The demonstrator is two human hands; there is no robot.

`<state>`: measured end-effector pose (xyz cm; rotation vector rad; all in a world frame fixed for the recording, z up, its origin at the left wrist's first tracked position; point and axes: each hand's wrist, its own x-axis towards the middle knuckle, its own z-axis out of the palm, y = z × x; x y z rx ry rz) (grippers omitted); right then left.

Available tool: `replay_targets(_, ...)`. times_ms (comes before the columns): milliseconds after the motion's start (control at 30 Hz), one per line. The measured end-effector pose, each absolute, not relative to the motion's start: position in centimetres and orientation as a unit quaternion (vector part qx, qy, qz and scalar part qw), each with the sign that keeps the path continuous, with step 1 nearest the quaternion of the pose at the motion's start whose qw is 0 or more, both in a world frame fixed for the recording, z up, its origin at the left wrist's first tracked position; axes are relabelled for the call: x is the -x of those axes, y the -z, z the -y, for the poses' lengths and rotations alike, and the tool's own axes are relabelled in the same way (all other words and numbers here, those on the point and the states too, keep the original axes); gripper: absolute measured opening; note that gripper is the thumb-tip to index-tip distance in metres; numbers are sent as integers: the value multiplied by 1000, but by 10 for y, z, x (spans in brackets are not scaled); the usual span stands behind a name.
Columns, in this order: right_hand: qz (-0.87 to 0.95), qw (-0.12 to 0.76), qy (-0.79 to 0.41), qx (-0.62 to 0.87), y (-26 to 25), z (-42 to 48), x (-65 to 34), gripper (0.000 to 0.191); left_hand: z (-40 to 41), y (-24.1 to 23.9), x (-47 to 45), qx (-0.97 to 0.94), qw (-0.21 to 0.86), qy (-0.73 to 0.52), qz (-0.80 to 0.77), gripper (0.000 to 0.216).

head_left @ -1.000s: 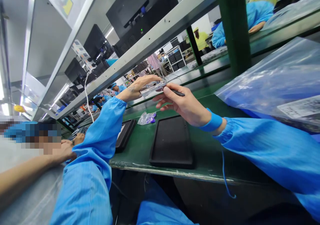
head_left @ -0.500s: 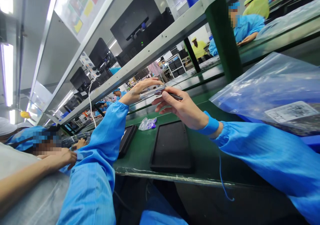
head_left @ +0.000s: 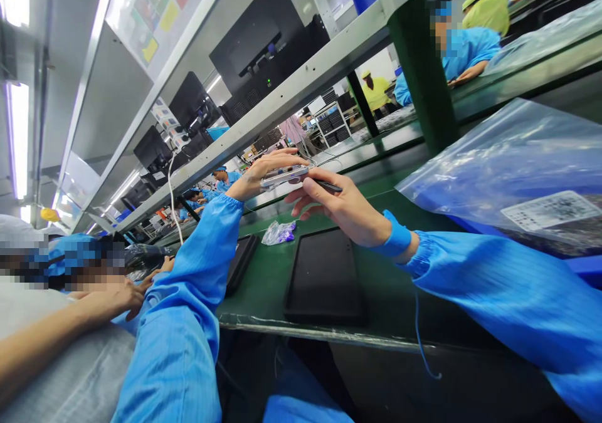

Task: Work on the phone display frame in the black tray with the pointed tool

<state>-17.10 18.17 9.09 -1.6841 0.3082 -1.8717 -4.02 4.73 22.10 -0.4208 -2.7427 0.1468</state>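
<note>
Held up above the bench, a thin, flat silvery device frame point(head_left: 285, 176) lies in the grip of my left hand point(head_left: 256, 173), whose fingers stretch over its top. My right hand point(head_left: 336, 203) pinches a slim dark tool point(head_left: 332, 185), perhaps tweezers, with its front end close to the device's right edge. Exactly where the tip touches is hidden by the fingers. Below the hands a black rectangular tray point(head_left: 324, 276) rests on the green bench. Left of it, partly behind my left sleeve, is a second black tray point(head_left: 242, 260).
A small crumpled plastic bag point(head_left: 279, 232) lies beyond the trays. At right, a large clear bag point(head_left: 508, 160) with a label lies over a blue bin point(head_left: 583, 269). A metal shelf beam point(head_left: 282, 97) crosses above. Close at my left sits a person with an outstretched arm point(head_left: 70, 323).
My hands and the device stay nearly in place; the right hand and tool have shifted slightly lower. The neighbouring person at left has moved the head and hands a little.
</note>
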Motion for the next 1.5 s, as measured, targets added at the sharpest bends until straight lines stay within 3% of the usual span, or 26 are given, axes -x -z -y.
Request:
replay_targets(167,-123,321,703,622,-87,-178,172,39,-46,-216,35,108,181,-58,976,42)
replay_targets(300,-151,405,705,562,-81,-170,174,21,-37,-199,25,60,191,-110,974,41)
replay_targets(433,-233,485,707,459,-69,-161,174,33,-29,-167,13,-49,169,-214,961,67)
replay_targets(533,-311,487,712,399,-55,-152,173,31,-31,-136,7,-107,133,-274,946,74)
replay_targets(700,-406,464,704,353,-29,-139,175,25,-50,-84,3,-198,75,-300,930,61)
replay_targets(800,-463,447,675,361,-20,-133,177,26,-56,-57,-1,-228,55,-283,930,74)
replay_targets(967,-533,455,594,394,-17,-123,187,31,-33,-38,-8,-134,53,-77,987,96)
replay_targets(1200,-553,505,502,432,-24,-108,209,27,10,-43,-9,-170,17,327,929,57)
replay_targets(1333,-548,507,499,441,-24,-98,214,24,7,-29,-12,-152,-30,579,801,58)
replay_targets(1500,-585,449,519,433,-23,-98,217,24,-10,-15,-12,-185,3,726,662,48)
